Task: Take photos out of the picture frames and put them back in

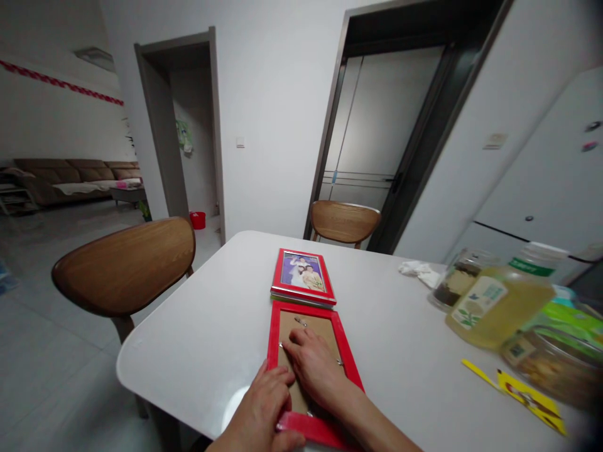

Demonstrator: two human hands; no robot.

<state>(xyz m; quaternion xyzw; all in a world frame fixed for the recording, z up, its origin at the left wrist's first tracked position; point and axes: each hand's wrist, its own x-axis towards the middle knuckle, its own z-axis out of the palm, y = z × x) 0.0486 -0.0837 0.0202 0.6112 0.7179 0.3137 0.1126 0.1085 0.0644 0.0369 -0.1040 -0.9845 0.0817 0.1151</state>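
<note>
A red picture frame (351, 370) lies face down on the white table, its brown backing board (288, 323) showing. My left hand (264, 405) is closed round the frame's near left corner, fingers over the left side and thumb by the near edge. Across the backing board rests my right hand (313, 364), fingers curled, with its thumb against a small metal clip (281, 344) on the left side. Another metal clip (340, 362) sits on the right side, and a metal hanger (300, 322) is at the far end. Just beyond lie stacked red frames, the top one holding a photo (304, 273).
To the right on the table (198, 351) stand a bottle of yellow liquid (499, 307), a glass jar (461, 279), a clear round container (556, 361), a crumpled tissue (419, 271) and a yellow packet (530, 398). Wooden chairs stand at the left (127, 263) and far side (345, 221).
</note>
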